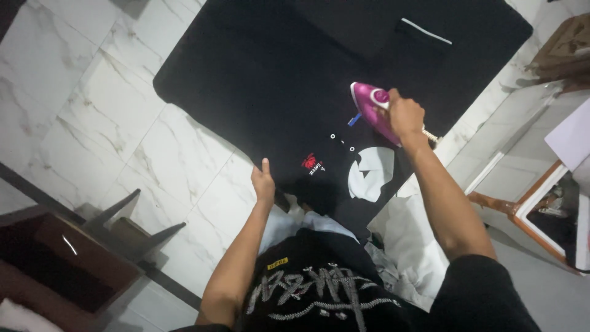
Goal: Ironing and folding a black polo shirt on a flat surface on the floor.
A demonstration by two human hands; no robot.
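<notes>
Head-camera view looked straight down at a black garment [276,80] spread flat over a dark-covered surface that stood on a white marble-tiled floor [92,104]. The right hand [405,115] was clenched around the handle of a pink-and-white clothes iron [372,106], which sat soleplate-down on the fabric, toward the garment's right side, its nose pointing away from the person. A cord [431,134] trailed from the iron's heel, just below the wrist. The left hand [264,183] grasped nothing — it lay flat with fingers together at the near edge of the cloth, pressing on the fabric just beside a small red emblem [309,162]. Between the two hands, near the hem, the garment carried a large white print [370,174] and a few small white dots above it. A narrow white strip [426,31] showed on the fabric at the far right corner.

White cloth [412,240] lay heaped on the floor by the person's right side, below the surface's edge. A dark wooden piece of furniture [67,258] stood at the lower left, and a wood-framed object [528,209] leaned at the right — its contents too dim to tell.
</notes>
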